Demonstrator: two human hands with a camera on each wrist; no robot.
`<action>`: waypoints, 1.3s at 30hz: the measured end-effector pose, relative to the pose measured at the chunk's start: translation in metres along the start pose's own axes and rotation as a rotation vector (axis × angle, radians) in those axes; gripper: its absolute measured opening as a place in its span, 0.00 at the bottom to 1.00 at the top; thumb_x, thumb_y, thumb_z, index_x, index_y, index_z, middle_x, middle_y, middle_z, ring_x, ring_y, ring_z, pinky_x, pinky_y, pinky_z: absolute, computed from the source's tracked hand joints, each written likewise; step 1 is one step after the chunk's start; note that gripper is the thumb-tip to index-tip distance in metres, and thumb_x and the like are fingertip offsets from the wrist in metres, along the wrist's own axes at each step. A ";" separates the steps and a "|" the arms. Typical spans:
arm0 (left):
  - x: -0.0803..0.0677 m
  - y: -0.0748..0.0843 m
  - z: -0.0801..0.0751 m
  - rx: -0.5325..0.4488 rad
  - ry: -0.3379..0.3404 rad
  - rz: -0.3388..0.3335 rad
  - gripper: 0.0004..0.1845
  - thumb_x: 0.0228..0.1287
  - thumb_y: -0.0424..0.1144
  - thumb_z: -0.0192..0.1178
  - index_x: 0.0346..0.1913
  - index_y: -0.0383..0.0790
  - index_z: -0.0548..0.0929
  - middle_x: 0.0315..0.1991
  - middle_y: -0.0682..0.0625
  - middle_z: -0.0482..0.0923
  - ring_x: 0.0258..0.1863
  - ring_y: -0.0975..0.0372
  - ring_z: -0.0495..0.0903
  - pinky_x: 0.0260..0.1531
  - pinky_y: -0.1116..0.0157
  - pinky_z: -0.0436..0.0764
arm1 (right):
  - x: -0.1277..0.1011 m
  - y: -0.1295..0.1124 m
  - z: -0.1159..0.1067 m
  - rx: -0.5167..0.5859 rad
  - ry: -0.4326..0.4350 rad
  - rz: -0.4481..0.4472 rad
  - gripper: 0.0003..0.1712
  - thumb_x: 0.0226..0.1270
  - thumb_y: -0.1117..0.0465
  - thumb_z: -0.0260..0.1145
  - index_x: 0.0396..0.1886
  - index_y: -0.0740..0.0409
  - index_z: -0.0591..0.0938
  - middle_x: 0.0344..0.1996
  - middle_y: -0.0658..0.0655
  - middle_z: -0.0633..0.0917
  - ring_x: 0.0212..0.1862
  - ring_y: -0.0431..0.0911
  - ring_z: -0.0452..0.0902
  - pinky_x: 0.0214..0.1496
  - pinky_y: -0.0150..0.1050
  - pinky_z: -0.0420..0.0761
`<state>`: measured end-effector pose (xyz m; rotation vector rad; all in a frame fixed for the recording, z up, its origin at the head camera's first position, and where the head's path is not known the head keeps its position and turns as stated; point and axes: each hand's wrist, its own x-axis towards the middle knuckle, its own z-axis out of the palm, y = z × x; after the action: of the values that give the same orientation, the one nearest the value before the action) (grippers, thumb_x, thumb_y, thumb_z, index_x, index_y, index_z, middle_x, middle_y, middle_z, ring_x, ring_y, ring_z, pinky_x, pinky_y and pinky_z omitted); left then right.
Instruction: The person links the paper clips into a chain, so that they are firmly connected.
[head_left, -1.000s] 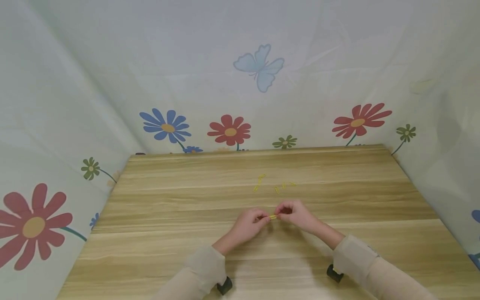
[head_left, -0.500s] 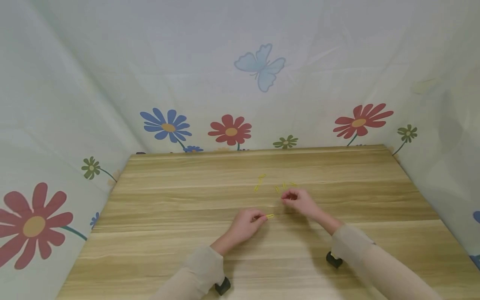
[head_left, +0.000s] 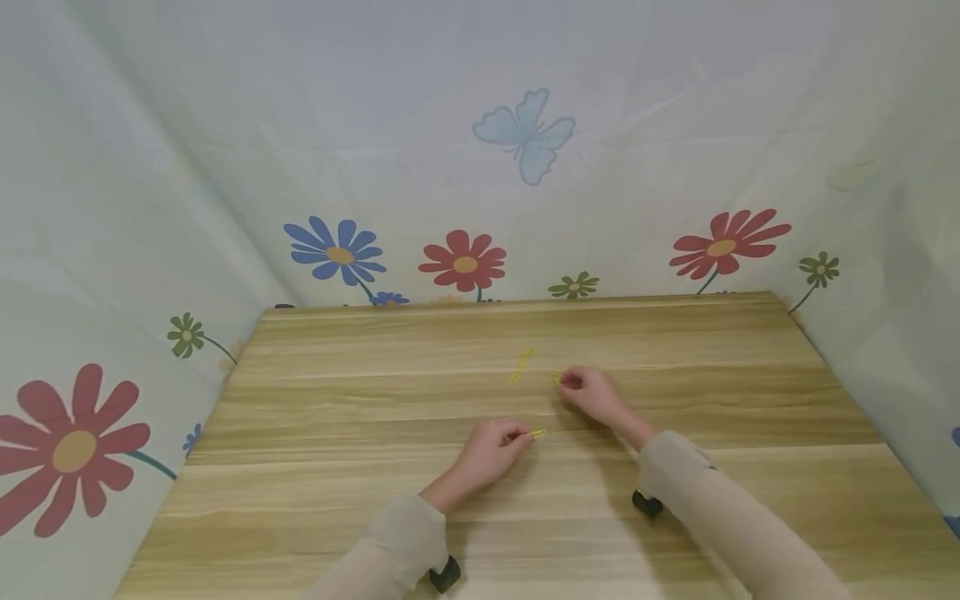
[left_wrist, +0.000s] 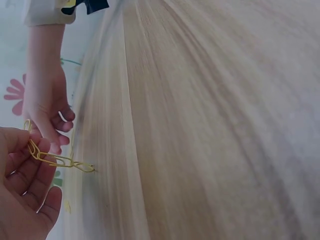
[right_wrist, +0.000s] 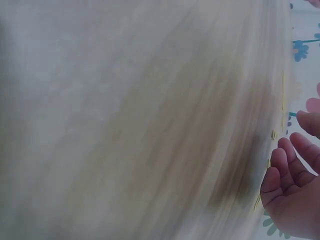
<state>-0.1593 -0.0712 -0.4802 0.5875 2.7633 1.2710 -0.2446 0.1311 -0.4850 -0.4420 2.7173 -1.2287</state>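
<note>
My left hand (head_left: pixel 491 450) pinches one end of a short chain of linked yellow paper clips (left_wrist: pixel 62 161) between thumb and finger. In the left wrist view the chain hangs off the fingertips, its lower end close over the table. Farther forward, my right hand (head_left: pixel 592 392) reaches low over the table beside a loose yellow paper clip (head_left: pixel 556 379). The right wrist view shows its thumb and fingers spread apart, with a paper clip (right_wrist: pixel 274 134) just beyond the fingertips. Other clips near this hand are partly hidden behind it.
Several more yellow paper clips (head_left: pixel 527 353) lie on the wood-grain table (head_left: pixel 375 375), left of my right hand. A white cloth backdrop (head_left: pixel 390 150) printed with flowers and a butterfly stands around the table's back and sides.
My right hand has let go of the chain and moved forward to the loose paper clips. My left hand stays in place and keeps hold of the chain.
</note>
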 end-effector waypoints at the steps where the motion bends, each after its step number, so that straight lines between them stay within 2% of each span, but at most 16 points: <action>1: 0.000 0.000 0.000 -0.002 -0.002 -0.003 0.08 0.59 0.40 0.55 0.31 0.41 0.83 0.32 0.52 0.82 0.33 0.65 0.78 0.33 0.72 0.74 | 0.002 0.000 0.001 -0.019 0.007 0.000 0.14 0.56 0.62 0.62 0.39 0.67 0.78 0.35 0.61 0.82 0.40 0.51 0.77 0.43 0.43 0.77; 7: -0.001 -0.002 -0.003 -0.021 -0.013 -0.026 0.09 0.60 0.41 0.54 0.33 0.41 0.83 0.32 0.52 0.82 0.33 0.65 0.77 0.33 0.71 0.74 | 0.010 0.001 0.008 -0.157 0.032 0.020 0.12 0.55 0.59 0.64 0.35 0.64 0.80 0.30 0.57 0.83 0.33 0.45 0.76 0.38 0.39 0.76; 14: -0.003 -0.007 -0.006 -0.012 -0.012 -0.052 0.10 0.61 0.42 0.53 0.34 0.42 0.82 0.32 0.54 0.82 0.35 0.65 0.78 0.37 0.69 0.75 | 0.015 -0.002 0.009 -0.226 0.037 0.068 0.11 0.54 0.58 0.65 0.32 0.63 0.80 0.26 0.55 0.81 0.28 0.43 0.73 0.32 0.36 0.74; 20: -0.005 -0.010 -0.008 -0.010 -0.006 -0.068 0.10 0.61 0.42 0.53 0.33 0.42 0.82 0.31 0.55 0.81 0.35 0.65 0.78 0.38 0.67 0.75 | 0.017 -0.002 0.010 -0.285 0.040 0.080 0.10 0.54 0.59 0.64 0.32 0.62 0.81 0.26 0.55 0.81 0.28 0.43 0.73 0.31 0.36 0.73; 31: -0.007 -0.013 -0.010 -0.003 0.007 -0.057 0.09 0.61 0.42 0.54 0.32 0.43 0.82 0.29 0.55 0.81 0.35 0.65 0.78 0.37 0.67 0.75 | 0.017 -0.003 0.010 -0.270 0.055 0.088 0.06 0.56 0.63 0.62 0.30 0.61 0.82 0.30 0.56 0.83 0.32 0.46 0.76 0.36 0.40 0.76; 39: -0.007 -0.013 -0.010 0.008 0.007 -0.055 0.09 0.61 0.42 0.54 0.32 0.42 0.82 0.30 0.54 0.81 0.35 0.64 0.78 0.37 0.68 0.76 | 0.019 0.000 0.010 -0.241 0.104 0.088 0.08 0.56 0.61 0.61 0.29 0.61 0.82 0.28 0.56 0.84 0.31 0.47 0.76 0.36 0.41 0.75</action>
<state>-0.1591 -0.0885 -0.4843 0.5047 2.7707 1.2538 -0.2607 0.1176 -0.4914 -0.2852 2.9521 -0.9318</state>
